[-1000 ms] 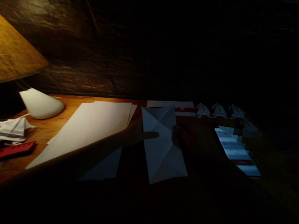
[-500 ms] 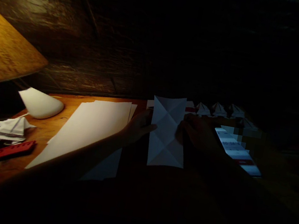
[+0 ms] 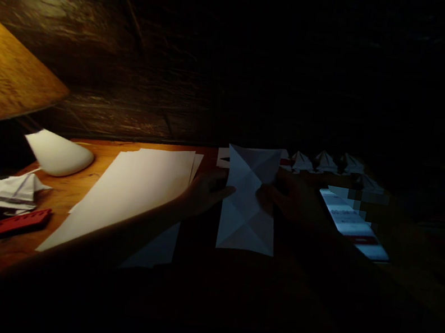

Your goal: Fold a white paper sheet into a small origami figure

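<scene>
A creased white sheet of paper [image 3: 248, 210] is held up between my two hands, with X-shaped fold lines in its upper and lower halves. At its left edge my left hand [image 3: 206, 191] grips it, thumb on the front and fingers behind. My right hand [image 3: 286, 195] is closed on the right edge, its fingertips over the front of the paper; deep shadow hides part of that hand. Just beyond the right hand stand several small folded paper shapes [image 3: 326, 162] in a row.
A stack of white paper [image 3: 133, 191] lies left of my hands. Farther left are a white lamp base [image 3: 60, 155], crumpled folded paper [image 3: 8, 193] and a red toothed object [image 3: 8, 224]. A lit phone [image 3: 353, 225] lies at the right. A lampshade [image 3: 3, 73] hangs at the left edge.
My right hand has shifted slightly left, its fingertips farther over the sheet. The sheet's top edge has tilted a little. Both hands keep hold of it.
</scene>
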Motion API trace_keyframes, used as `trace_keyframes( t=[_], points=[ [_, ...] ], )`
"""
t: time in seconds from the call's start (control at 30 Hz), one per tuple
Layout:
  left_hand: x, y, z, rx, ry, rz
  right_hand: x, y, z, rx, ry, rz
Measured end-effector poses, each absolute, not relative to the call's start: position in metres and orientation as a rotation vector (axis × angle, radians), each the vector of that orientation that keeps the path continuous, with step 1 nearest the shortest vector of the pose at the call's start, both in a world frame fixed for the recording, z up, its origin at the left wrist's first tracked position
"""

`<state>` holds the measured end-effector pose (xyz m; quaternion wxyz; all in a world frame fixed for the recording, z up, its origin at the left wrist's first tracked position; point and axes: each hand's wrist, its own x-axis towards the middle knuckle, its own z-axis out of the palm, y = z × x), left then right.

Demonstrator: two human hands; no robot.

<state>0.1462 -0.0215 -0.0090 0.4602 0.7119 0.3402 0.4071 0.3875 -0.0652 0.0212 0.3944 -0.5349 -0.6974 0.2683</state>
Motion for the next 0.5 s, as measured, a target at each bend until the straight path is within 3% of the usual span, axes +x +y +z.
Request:
trace_keyframes(
  t=[0.5],
  points=[
    [0.139,-0.017,-0.021,1.923,1.013,0.921,0.386,-0.069,0.029,-1.38,-1.897,0.532]
  ],
)
